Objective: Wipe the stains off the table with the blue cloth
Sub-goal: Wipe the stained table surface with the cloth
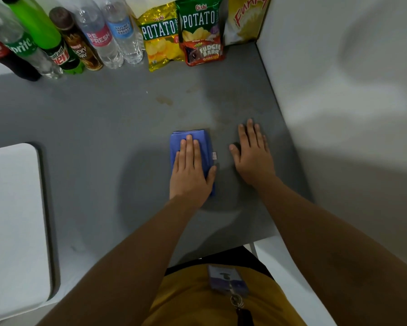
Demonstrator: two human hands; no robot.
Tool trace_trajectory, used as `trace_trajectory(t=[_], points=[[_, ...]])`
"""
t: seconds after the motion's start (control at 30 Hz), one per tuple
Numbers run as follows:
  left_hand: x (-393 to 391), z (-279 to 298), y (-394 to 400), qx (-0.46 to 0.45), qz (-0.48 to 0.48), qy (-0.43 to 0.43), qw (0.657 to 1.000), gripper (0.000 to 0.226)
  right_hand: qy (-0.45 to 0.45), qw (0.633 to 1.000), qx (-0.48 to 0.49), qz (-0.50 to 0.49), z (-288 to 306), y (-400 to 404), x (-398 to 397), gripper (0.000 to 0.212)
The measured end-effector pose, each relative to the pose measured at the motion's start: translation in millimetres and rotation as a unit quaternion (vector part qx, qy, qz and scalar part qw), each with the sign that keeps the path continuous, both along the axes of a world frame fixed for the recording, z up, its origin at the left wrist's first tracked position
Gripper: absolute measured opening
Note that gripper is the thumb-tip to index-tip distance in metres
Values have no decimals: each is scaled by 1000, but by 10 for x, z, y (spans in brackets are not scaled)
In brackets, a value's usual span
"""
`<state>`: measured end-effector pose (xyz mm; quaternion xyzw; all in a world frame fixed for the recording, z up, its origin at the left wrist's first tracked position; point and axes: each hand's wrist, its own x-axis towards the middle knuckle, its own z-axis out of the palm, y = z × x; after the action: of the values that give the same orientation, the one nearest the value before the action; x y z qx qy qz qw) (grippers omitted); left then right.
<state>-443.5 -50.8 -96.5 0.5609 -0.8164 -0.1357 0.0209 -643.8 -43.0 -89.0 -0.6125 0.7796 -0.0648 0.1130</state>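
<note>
L hand (190,171) flat on blue cloth (206,147), R hand (253,154) prob. flat on table (91,128).

The blue cloth (206,147) lies folded into a long pad on my grey table (91,137), flat, its long side running away from me, a small white tag at its right edge. Faint brownish stains (165,100) mark the table beyond it, one blotch up and left, paler smears trailing just past the cloth's far right corner.
</note>
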Motion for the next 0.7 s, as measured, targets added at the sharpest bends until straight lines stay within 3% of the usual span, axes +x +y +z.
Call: trace_trajectory(t=[0.17, 0.47, 0.7], points=[[218, -24, -355, -8, 32, -11, 999, 82, 17, 1000, -10, -5, 0, 7, -8, 67], [-102, 64, -994, -20, -24, -43, 999, 76, 10, 1000, -12, -11, -56, 11, -28, 68], [-316, 74, -944, -18, -117, -59, 991, 72, 16, 1000, -8, -9, -84, 12, -40, 68]])
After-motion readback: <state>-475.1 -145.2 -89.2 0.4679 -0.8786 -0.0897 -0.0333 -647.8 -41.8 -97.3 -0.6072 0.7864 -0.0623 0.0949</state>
